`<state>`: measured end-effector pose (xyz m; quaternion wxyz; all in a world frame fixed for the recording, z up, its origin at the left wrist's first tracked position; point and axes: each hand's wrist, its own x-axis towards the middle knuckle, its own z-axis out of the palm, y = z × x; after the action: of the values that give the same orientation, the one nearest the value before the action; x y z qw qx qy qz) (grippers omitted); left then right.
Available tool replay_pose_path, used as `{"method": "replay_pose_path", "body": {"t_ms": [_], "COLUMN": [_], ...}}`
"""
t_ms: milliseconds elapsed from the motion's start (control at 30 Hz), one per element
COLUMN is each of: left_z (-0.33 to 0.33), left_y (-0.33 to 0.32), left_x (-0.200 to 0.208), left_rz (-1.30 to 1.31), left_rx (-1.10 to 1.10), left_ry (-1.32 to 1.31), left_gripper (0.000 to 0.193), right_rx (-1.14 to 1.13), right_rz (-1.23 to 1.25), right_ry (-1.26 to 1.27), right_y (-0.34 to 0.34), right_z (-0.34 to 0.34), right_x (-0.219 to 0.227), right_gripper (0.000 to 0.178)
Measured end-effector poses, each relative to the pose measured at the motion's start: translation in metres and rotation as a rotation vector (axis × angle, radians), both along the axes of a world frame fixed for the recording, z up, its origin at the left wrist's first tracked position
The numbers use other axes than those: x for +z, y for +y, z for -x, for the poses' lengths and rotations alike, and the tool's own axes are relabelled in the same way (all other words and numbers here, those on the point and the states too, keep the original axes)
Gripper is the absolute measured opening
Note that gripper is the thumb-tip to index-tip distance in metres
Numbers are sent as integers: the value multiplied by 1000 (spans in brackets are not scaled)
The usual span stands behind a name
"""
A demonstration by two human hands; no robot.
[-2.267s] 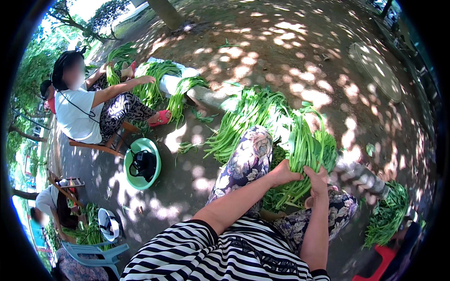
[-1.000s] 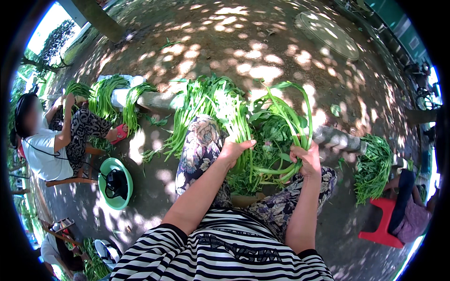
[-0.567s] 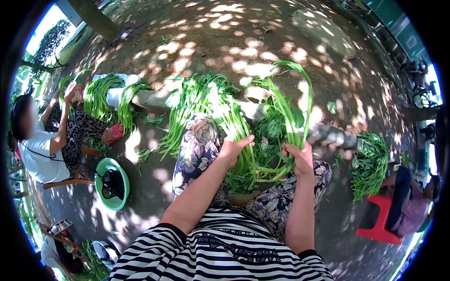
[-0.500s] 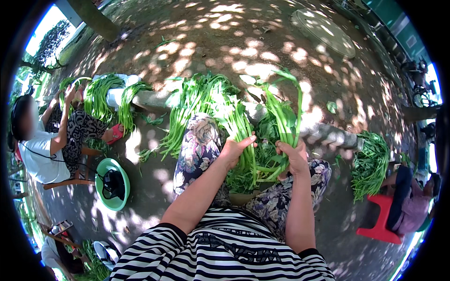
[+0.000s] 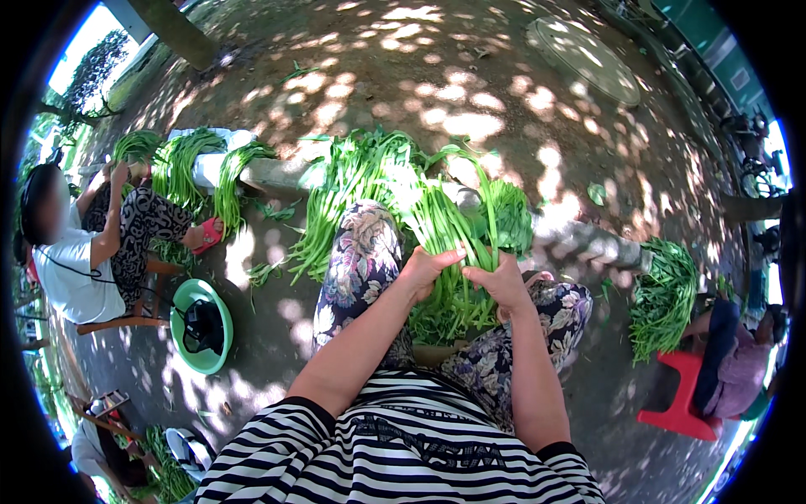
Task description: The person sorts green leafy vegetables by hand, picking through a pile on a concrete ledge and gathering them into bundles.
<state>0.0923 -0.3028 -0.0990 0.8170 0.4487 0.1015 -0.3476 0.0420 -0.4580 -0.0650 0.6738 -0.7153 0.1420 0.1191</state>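
Note:
Between my knees, my left hand [image 5: 426,274] is closed round a bunch of long-stemmed leafy greens [image 5: 438,214]. My right hand [image 5: 505,280] pinches several more stems [image 5: 485,197] close beside that bunch, and the two hands nearly touch. Lower ends of the stems hang below my fingers. A large heap of the same greens [image 5: 359,160] drapes over a low stone kerb in front of my left knee. Loose leaves [image 5: 437,326] lie beneath my hands, partly hidden by the stems.
The kerb [image 5: 583,238] runs across in front of me, with another bundle of greens [image 5: 663,294] at its right end. To my left stand a green basin [image 5: 223,340] holding something dark and a seated person [image 5: 80,273]. A red stool [image 5: 684,395] is at right, with another person.
My right hand has moved left and brought its stems against the bunch in my left hand. The left hand has shifted slightly right. The seated person's hands have lowered.

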Motion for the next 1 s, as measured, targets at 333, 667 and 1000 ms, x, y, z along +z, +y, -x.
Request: {"method": "replay_pose_path", "body": {"t_ms": [333, 667, 1000], "left_z": [1, 2, -9], "left_y": [-1, -2, 4], "left_x": [-4, 0, -16], "left_rz": [-32, 24, 7], "left_rx": [21, -14, 262], "left_ry": [62, 32, 157], "left_gripper": [30, 27, 15], "right_rx": [6, 29, -213], "right_rz": [100, 130, -153], "right_ry": [-84, -111, -139], "right_y": [10, 2, -60], "right_z": [-1, -4, 22], "right_x": [-3, 0, 21], "right_gripper": [30, 26, 21]}}
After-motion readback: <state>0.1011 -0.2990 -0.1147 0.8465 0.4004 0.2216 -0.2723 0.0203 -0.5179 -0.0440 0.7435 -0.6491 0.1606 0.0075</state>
